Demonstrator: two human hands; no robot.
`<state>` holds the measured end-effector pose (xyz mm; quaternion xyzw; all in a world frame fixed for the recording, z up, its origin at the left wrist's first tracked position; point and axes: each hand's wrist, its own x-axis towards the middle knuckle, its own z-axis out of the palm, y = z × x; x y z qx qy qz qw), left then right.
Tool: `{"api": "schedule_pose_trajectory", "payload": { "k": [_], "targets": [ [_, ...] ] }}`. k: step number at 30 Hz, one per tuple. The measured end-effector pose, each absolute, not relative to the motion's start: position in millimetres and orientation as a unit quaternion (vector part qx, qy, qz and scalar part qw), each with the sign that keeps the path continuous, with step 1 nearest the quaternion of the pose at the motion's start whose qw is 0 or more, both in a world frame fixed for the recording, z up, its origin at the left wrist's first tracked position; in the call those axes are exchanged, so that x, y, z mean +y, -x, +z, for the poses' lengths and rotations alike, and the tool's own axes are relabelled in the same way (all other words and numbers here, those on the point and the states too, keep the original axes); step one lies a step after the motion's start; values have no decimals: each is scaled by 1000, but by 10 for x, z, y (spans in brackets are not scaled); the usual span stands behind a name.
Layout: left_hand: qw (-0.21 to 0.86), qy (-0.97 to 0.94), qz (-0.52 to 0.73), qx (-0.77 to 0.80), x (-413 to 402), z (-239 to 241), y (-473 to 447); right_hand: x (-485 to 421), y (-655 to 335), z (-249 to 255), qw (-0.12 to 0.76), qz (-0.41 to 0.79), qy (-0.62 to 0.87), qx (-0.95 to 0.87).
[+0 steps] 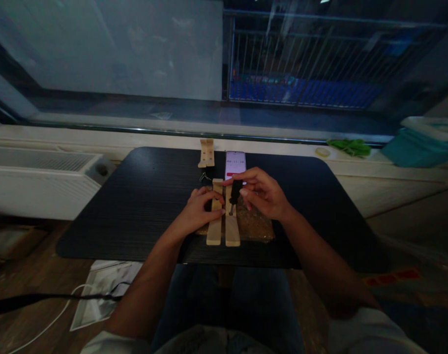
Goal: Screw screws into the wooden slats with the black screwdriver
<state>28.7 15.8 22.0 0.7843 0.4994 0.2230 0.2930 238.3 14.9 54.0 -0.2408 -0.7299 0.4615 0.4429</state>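
Two pale wooden slats (224, 223) lie side by side on a black table (142, 206), over a crinkled clear plastic bag (255, 226). My left hand (199, 209) presses on the left slat, fingers closed over its edge. My right hand (262, 194) holds a small black-handled screwdriver (234, 194) upright, its tip down at the right slat.
A second small wooden piece (206, 153) lies at the table's far edge beside a lit phone (235, 163). Small metal parts (204, 177) sit between them and the slats. A white radiator (39, 182) stands left, a teal tub (419, 145) on the sill right, cables (61, 300) on the floor.
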Motion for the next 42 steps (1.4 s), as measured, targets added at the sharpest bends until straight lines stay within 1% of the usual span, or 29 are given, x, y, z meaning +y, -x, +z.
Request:
{"api": "schedule_pose_trajectory", "payload": {
  "k": [6,12,21,42],
  "targets": [
    [292,-784,225,499,151,228,-288,148,-2380,560,434,476,248,-723],
    [298,-781,223,501,152,237,-288,135,-2358,585,445,483,233,-717],
    [303,-778,220,505,146,256,-298,170,-2340,534,477,422,272,-721],
    [303,-778,228,501,152,235,-294,184,-2306,510,519,347,296,-723]
  ]
}}
